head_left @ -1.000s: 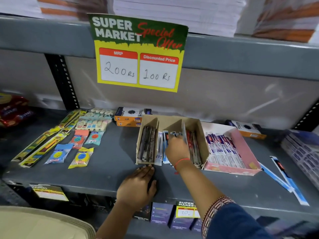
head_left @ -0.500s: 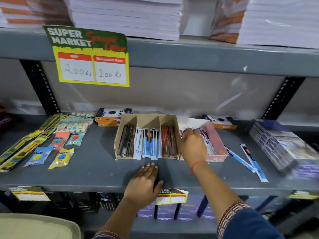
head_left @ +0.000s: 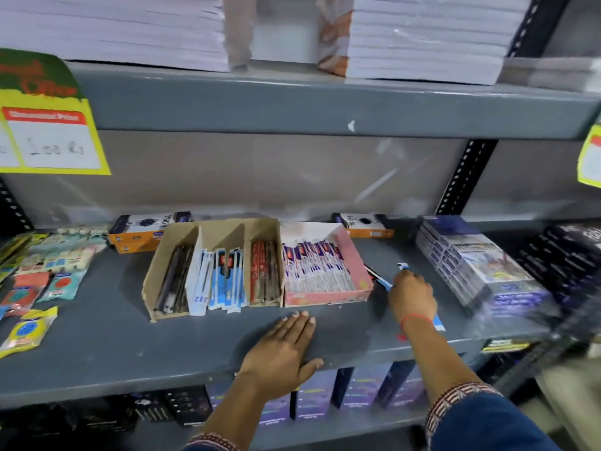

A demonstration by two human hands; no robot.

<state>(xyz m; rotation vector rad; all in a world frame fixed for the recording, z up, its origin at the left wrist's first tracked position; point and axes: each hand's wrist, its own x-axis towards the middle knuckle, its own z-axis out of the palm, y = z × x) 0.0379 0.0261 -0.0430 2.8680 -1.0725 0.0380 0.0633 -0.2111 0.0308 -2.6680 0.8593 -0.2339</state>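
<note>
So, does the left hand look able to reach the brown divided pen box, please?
Probably yes: the left hand rests flat and free on the shelf, with only bare shelf before the pen box.

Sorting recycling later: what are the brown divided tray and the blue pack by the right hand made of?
The brown divided tray looks like plain cardboard: matte, raw cut edges. The blue pack seems printed card or plastic; blur leaves it open.

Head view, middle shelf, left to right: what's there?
Yellow sachet → teal sachet → brown divided carton → pink tray → right hand gripping blue pen pack → wrapped box stack.
</note>
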